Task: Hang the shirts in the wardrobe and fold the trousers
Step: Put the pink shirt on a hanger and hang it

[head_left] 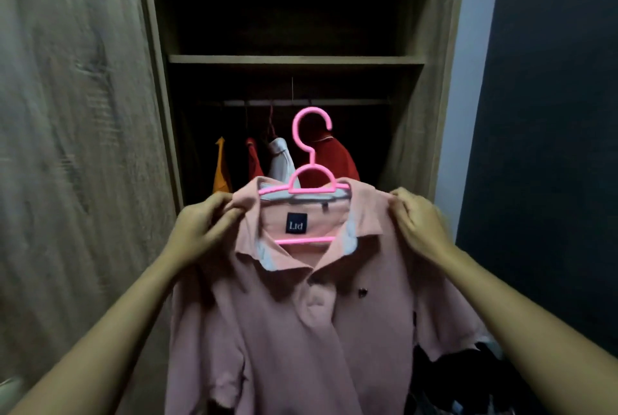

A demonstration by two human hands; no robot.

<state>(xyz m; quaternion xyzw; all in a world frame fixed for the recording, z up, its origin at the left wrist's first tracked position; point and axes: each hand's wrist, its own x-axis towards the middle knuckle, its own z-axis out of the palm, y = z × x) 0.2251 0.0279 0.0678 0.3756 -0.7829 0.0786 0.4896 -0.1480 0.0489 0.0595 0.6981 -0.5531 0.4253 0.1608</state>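
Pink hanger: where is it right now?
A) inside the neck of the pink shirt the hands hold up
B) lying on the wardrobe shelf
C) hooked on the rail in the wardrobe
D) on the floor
A: the pink hanger sits in the collar of the pink shirt, which the left hand and the right hand grip at the shoulders; its hook is not yet over the rail.

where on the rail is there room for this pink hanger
Bare rail shows between the big red shirt and the wardrobe's right wall. From the orange shirt to the white shirt it is crowded; left of that is too dark to tell.
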